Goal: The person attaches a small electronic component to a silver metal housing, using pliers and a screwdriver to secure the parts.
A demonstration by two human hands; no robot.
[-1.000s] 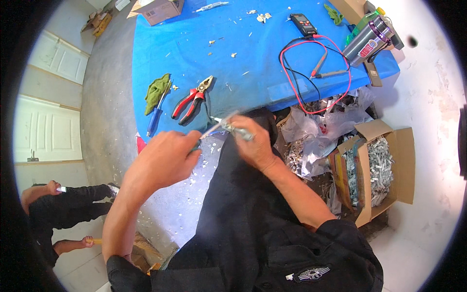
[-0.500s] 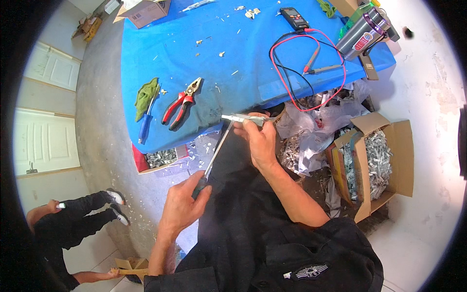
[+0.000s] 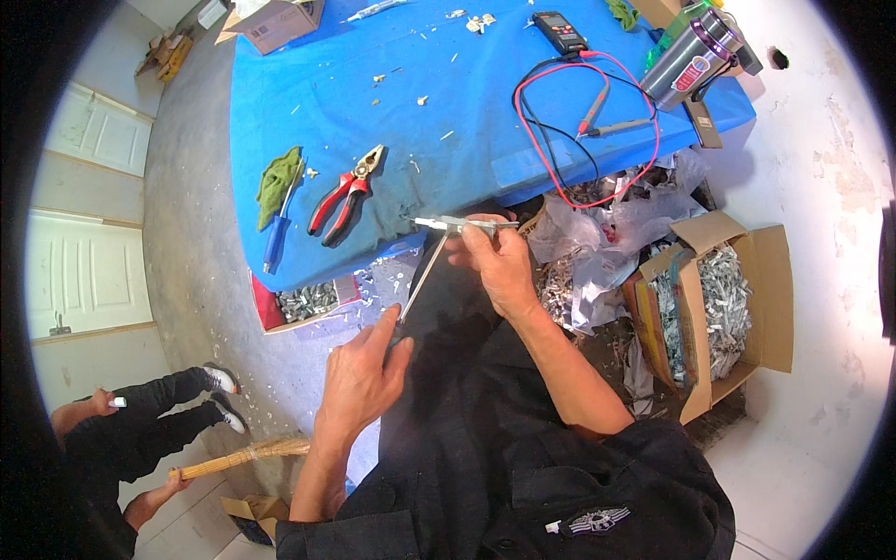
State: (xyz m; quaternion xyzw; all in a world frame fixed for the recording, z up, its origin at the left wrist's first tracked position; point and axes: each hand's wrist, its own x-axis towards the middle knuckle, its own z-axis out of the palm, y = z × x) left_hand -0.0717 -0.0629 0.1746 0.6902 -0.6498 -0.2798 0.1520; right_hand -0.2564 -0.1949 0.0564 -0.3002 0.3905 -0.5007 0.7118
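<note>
Metal shaft of a screwdriver rises from the left hand, whose fingers are closed on its handle. Between thumb and fingers, the right hand pinches a slim silvery part near the blue table's front edge; whether the shaft touches it, I cannot tell.

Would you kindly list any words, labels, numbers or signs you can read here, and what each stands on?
None can be read clearly:
Flask: red and white sticker, lettering too small.
Meter: marks on its face, too small.
Black shirt: pale striped badge, too small.
Cardboard box, upper left: faint print, too small.
Pale part in the right hand: no readable text.
</note>
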